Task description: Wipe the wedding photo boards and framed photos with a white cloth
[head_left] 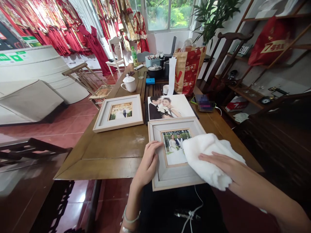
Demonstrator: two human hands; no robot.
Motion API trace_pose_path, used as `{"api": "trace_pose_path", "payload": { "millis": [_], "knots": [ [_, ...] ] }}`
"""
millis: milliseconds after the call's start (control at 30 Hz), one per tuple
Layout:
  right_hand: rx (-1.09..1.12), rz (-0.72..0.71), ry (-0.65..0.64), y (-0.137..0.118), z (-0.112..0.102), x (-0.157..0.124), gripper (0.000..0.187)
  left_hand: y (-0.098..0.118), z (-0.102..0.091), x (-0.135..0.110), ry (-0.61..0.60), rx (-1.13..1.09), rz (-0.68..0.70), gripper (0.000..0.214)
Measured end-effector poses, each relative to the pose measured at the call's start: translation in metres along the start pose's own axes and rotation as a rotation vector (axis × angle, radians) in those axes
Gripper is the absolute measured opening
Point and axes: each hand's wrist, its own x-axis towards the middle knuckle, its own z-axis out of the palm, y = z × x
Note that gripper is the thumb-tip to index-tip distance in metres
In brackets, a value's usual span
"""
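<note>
A white picture frame [170, 179] with a wedding photo lies at the near edge of the wooden table [114, 152], partly overhanging it. My left hand [147, 163] lies on the frame's left side, fingers curled over its edge, holding it. My right hand [218, 161] rests flat, fingers stretched, on a white fluffy cloth [209, 155] that covers the frame's right side.
A second framed photo [119, 113] lies to the left, and an unframed wedding print [167, 106] lies behind the near frame. Further back stand a white teapot [129, 83], a cup, a red paper bag [188, 69] and a green bottle. Wooden chairs flank the table.
</note>
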Motion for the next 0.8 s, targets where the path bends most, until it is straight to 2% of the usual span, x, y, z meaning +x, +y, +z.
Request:
{"api": "trace_pose_path", "payload": {
  "millis": [167, 267, 367, 433, 533, 667, 800],
  "knots": [
    [0.080, -0.002, 0.100, 0.018, -0.001, 0.048, 0.060, 0.001, 0.000, 0.000, -0.005, -0.006, 0.007, 0.040],
    [0.079, -0.075, 0.208, 0.023, 0.000, 0.084, 0.063, 0.001, 0.000, 0.000, 0.005, -0.009, 0.015, 0.039],
    [0.072, -0.168, 0.254, 0.015, 0.000, 0.115, 0.069, 0.001, 0.000, 0.000, 0.011, -0.018, 0.022, 0.039],
    [0.077, -0.228, 0.239, 0.001, 0.001, 0.132, 0.069, 0.001, 0.000, 0.000, 0.013, -0.021, 0.025, 0.039],
    [0.066, -0.364, 0.152, -0.027, 0.004, 0.152, 0.064, -0.002, 0.001, 0.000, 0.023, -0.024, 0.037, 0.038],
    [0.009, -0.538, 0.033, -0.052, 0.008, 0.167, 0.065, -0.005, 0.003, 0.000, 0.056, -0.042, 0.062, 0.036],
    [-0.056, -0.500, -0.014, -0.050, 0.003, 0.166, 0.068, -0.004, 0.001, 0.001, 0.049, -0.060, 0.050, 0.036]
  ]
}}
